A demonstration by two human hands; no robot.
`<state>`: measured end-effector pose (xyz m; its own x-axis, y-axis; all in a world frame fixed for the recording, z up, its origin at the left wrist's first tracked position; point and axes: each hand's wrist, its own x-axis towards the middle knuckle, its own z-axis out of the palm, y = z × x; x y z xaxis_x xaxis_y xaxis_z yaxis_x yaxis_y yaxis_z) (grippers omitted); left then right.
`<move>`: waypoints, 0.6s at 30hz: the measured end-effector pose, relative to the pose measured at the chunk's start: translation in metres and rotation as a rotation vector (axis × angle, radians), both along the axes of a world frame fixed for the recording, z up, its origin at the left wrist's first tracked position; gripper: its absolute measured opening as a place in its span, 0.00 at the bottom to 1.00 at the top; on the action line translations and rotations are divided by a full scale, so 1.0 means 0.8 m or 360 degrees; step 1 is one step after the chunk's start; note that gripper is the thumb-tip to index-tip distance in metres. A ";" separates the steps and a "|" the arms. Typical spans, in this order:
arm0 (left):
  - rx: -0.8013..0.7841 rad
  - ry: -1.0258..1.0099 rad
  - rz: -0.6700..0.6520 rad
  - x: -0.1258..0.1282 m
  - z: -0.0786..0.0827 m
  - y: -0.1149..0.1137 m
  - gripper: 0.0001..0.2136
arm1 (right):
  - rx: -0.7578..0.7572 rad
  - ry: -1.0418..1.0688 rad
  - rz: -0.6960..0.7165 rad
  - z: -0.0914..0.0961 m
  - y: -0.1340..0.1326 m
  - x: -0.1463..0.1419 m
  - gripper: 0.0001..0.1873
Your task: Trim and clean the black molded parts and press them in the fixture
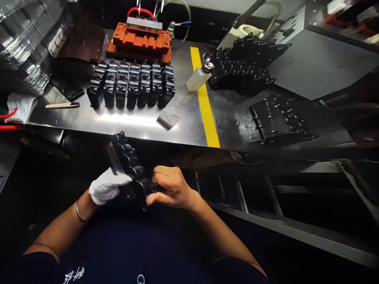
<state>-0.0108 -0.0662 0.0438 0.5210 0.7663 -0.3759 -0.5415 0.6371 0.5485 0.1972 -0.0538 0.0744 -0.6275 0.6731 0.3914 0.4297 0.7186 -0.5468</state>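
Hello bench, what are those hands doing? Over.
White-gloved left hand gripping black ribbed part. Bare right hand pinching its near end. Bench lies just beyond; nothing seen blocking either hand.

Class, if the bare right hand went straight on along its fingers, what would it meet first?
The black ribbed part, whose end the right hand seems to pinch; exact depth is unclear.

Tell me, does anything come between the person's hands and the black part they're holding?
Only a white glove, worn on the left hand, comes between that hand and the black part. The right hand is bare and grips the part's near end, with nothing visible in between.
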 end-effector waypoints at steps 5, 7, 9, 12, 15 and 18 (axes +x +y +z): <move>-0.0097 -0.0068 0.0075 0.007 -0.006 -0.007 0.24 | 0.0258 -0.0058 -0.0246 -0.013 0.004 0.004 0.32; -0.0123 -0.0068 0.0091 0.008 -0.007 -0.009 0.25 | 0.0329 -0.0077 -0.0286 -0.014 0.006 0.004 0.33; -0.0148 -0.0070 0.0115 0.008 -0.008 -0.011 0.25 | 0.0364 -0.0059 -0.0312 -0.015 0.006 0.002 0.33; -0.0216 -0.0086 0.0157 0.009 -0.011 -0.014 0.24 | 0.0378 0.0033 -0.0339 -0.017 0.006 -0.003 0.33; -0.0286 -0.0123 0.0158 0.009 -0.012 -0.014 0.24 | 0.0349 0.0087 -0.0393 -0.018 0.005 -0.007 0.31; -0.0314 -0.0169 0.0163 0.009 -0.010 -0.013 0.23 | 0.0321 0.0080 -0.0464 -0.018 0.003 -0.011 0.30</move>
